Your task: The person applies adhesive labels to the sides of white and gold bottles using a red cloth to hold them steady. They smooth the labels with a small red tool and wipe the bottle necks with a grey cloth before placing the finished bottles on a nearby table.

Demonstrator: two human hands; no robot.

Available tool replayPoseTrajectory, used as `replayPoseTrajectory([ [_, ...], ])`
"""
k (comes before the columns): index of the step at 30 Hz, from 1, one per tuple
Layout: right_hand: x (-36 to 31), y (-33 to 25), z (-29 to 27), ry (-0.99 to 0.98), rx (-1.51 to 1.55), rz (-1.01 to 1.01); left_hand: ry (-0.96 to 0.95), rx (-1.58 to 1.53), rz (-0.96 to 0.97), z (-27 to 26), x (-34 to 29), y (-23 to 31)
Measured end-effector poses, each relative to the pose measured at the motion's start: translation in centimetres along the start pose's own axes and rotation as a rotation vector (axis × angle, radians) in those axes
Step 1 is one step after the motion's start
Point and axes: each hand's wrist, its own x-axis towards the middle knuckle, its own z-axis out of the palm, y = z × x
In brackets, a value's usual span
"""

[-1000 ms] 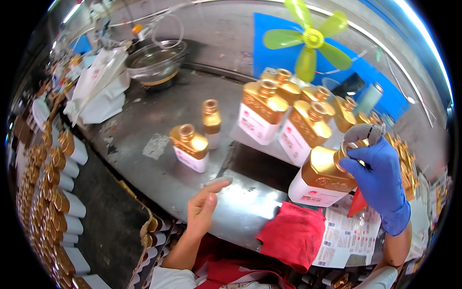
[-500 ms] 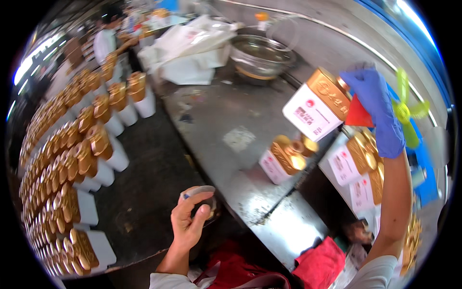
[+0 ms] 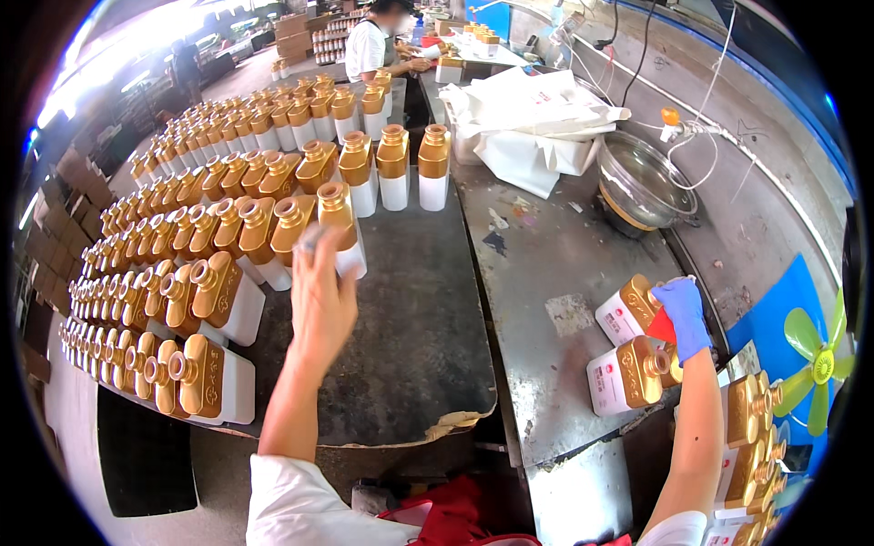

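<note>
My bare left hand reaches to the front of the row of gold-topped white bottles. Its fingers are stretched out, smeared by motion, with the thumb apart. Grey coverings show on the fingertips, which overlap a bottle; whether they touch it I cannot tell. On the metal table at the right, my blue-gloved right hand is closed at the neck end of a bottle. A red piece shows under its fingers. Directly in front stands another bottle, its open neck facing right.
Many bottles stand in rows on the dark board at left. A metal basin and white sheets lie farther back. A green-bladed fan is at the right, beside more bottles. A person works at the far end.
My view has swung left. The bottle raised in my right hand now stands on the metal table. My left hand has moved forward to the rows of bottles.
</note>
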Motion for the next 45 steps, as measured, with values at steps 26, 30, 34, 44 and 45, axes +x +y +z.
replayPoseTrajectory([
  [26,-44.9,-7.4,-13.8,0.043,0.705,0.383,-0.914,-1.297,0.512,-1.9,-2.7,21.8],
  [30,-50.6,-6.8,-12.4,0.132,0.717,0.265,-1.400,-1.617,0.695,-1.6,-8.5,34.7],
  [34,-55.4,-5.5,-11.3,0.237,1.028,0.659,-1.561,-1.780,0.752,-0.2,-15.0,43.9],
  [44,-58.0,1.1,-5.4,0.535,1.359,0.991,-1.779,-1.681,0.261,1.4,-28.0,43.2],
  [45,-57.9,1.4,-5.1,0.528,1.340,0.998,-1.802,-1.696,0.204,1.5,-28.3,43.2],
])
